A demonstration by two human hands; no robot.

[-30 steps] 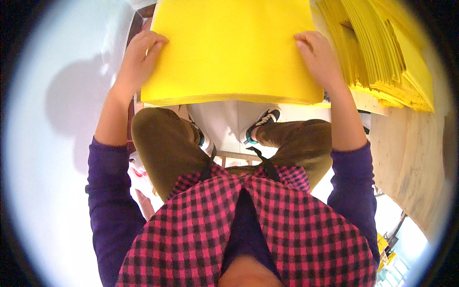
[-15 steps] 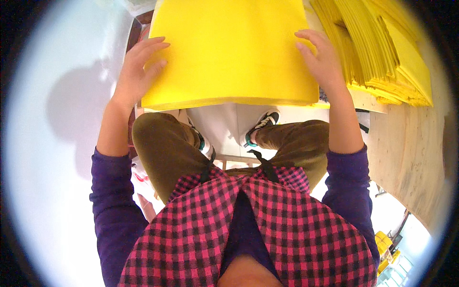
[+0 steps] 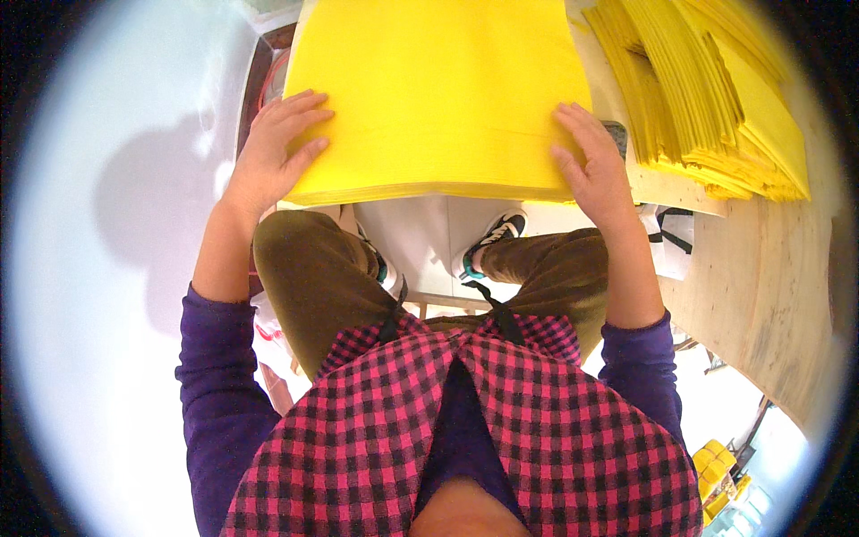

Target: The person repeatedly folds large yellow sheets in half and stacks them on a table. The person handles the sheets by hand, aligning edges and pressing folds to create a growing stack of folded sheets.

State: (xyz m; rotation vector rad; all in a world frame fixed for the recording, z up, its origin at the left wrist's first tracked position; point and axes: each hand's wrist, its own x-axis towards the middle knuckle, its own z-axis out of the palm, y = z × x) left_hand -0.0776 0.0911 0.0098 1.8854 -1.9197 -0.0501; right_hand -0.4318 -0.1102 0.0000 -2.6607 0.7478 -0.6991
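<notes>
A flat stack of yellow fabric-like sheets (image 3: 438,107) lies in front of me, its layered near edge above my knees. My left hand (image 3: 279,148) rests at the stack's left side, fingers spread over the edge of the top sheet. On the opposite side, my right hand (image 3: 592,166) is open too, with fingertips on the right margin of the stack. Neither hand grips anything that I can see. Beside the right hand lies a dark object with rounded corners (image 3: 616,134), partly covered.
To the right, folded yellow bundles (image 3: 689,98) are piled on a wooden table (image 3: 761,268). A pale wall (image 3: 116,295) stands close on my left. Below the stack are my knees and shoes (image 3: 492,234). Yellow items (image 3: 713,467) show at the lower right.
Both hands have moved slightly toward me and inward along the sheet edges. The stack's right edge now lies farther left, and the dark object beside it shows more.
</notes>
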